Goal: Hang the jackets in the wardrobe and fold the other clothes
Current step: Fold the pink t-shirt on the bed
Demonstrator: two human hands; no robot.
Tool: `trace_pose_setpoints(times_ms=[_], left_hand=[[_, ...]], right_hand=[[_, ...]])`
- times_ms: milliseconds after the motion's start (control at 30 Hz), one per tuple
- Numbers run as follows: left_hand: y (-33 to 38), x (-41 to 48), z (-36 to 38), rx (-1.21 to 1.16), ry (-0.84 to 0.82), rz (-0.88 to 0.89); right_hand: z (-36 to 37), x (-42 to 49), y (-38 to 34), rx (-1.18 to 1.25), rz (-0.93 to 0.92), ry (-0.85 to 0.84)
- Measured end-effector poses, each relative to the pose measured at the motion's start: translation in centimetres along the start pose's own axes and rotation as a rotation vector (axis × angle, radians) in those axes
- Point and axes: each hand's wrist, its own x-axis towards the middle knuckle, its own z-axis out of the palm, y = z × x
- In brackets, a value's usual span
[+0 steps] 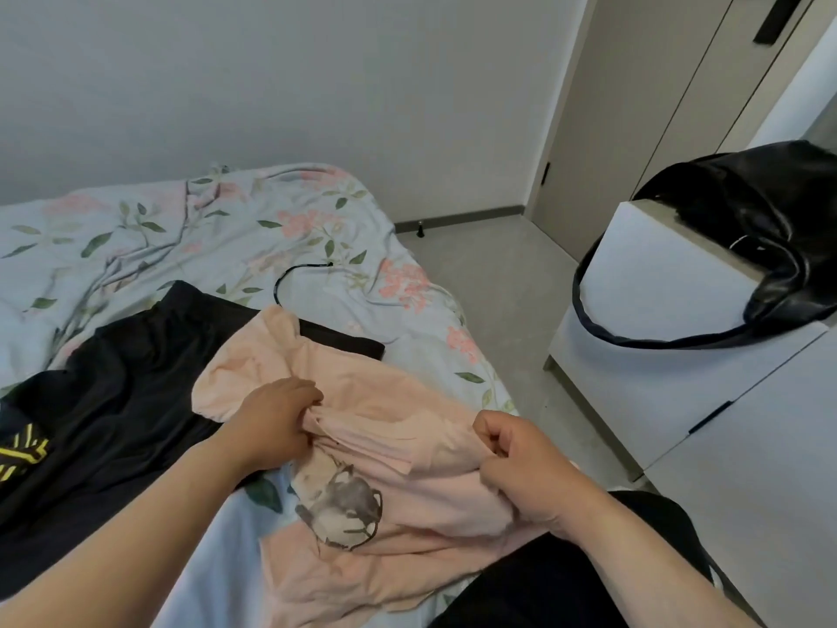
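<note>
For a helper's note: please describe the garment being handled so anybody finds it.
On the floral bed, look at the near edge, where the left hand and right hand grip one garment. It is the peach shirt beside the black clothes; only it bears a grey print.

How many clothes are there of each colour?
Pink: 1, the shirt.
Black: 2, the garment on the bed and the jacket on the cabinet.
Black with yellow stripes: 1, the striped piece at the left edge.
Total: 4.

Quick count: two hands, left hand (276, 419) plus right hand (521, 464). One peach shirt (407, 401), one leather jacket (747, 228), one hanger (299, 268), one bed (181, 233). Dark clothes pile (127, 378): number unclear.
</note>
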Motion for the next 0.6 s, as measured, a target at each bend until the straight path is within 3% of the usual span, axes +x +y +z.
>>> trace_pose_setpoints(times_ms=[100,167,300,433,600], left_hand=[[0.4,1.4,-1.2,-0.193,-0.087,-0.131],[1.3,2.0,-1.8,-0.305,-0.124,-0.126],[3.0,1.7,-4.9,-0.598,0.021,-0.118],[3.9,0.9,-11.5,-0.669,0.109,-0.054],[5.3,0.0,-20.6,-0.562,0.317,0.028]], right_hand=[[-1.6,-0.2,-1.9,0.118,0.054,0.047],[-2.6,-0.8,-3.0,0.16,0.116,0.03],[-5.5,-1.6,-4.4,-0.171,0.162,0.042],[-9.1,-1.3,-6.8,-0.466,0.077,0.278],[-13.4,-1.2,-14.0,-0.492,-0.084,0.657]])
